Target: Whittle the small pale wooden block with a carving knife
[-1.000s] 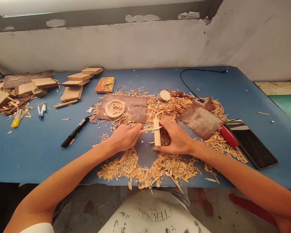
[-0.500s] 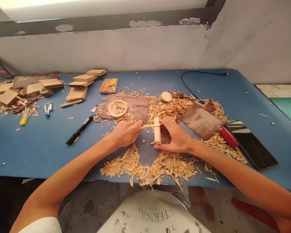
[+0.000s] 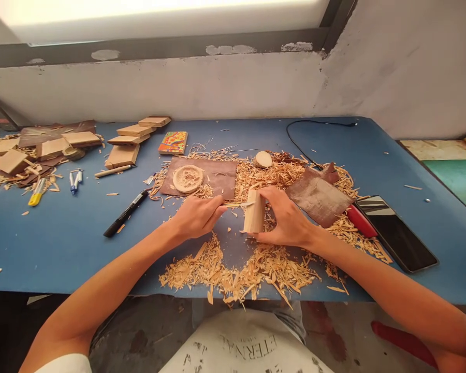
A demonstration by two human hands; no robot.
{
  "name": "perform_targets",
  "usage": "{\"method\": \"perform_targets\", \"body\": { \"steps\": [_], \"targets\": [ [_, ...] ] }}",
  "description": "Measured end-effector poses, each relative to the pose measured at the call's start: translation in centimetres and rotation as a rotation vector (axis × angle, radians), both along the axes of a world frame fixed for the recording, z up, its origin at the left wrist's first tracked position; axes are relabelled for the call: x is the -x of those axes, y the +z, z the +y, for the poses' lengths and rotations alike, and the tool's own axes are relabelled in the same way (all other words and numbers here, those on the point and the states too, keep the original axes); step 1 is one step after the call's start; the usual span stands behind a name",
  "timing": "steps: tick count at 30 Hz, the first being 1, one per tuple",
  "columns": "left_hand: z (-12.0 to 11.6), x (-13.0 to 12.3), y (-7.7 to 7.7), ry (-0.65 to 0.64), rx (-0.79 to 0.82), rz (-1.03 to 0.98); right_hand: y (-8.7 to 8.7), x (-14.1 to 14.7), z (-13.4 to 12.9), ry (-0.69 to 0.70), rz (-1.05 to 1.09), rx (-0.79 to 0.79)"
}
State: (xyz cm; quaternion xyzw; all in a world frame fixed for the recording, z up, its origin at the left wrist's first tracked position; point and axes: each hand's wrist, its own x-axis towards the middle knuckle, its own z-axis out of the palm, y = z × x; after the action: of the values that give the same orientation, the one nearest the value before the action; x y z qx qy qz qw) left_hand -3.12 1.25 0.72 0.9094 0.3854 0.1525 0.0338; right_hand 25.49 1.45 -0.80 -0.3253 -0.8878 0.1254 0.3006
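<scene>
Head view shows a pale rectangular wooden block (image 3: 253,211) standing near the blue counter (image 3: 62,243) front edge, gripped by the right hand (image 3: 285,217). Left hand (image 3: 196,215) pinches a thin carving blade (image 3: 236,204) against the block's left edge. Wood shavings (image 3: 233,272) ring them; a black phone (image 3: 396,232) lies well right, a black marker (image 3: 125,213) left.

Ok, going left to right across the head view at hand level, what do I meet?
Black marker → left hand → wood block → right hand → red handle → phone.
</scene>
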Motion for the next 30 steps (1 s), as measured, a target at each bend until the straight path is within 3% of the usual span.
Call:
{"method": "perform_targets", "body": {
  "steps": [6, 20, 30],
  "targets": [
    [-0.18, -0.01, 0.03, -0.034, -0.02, -0.005, 0.27, -0.64, 0.21, -0.025, -0.084, 0.052],
    [-0.1, -0.08, -0.32, -0.07, -0.052, 0.034, 0.12, -0.68, -0.41, 0.044, -0.097, -0.041],
    [-0.04, 0.16, -0.24, -0.157, 0.06, 0.024, 0.08, -0.74, -0.58, 0.077, -0.036, -0.023]
  ]
}}
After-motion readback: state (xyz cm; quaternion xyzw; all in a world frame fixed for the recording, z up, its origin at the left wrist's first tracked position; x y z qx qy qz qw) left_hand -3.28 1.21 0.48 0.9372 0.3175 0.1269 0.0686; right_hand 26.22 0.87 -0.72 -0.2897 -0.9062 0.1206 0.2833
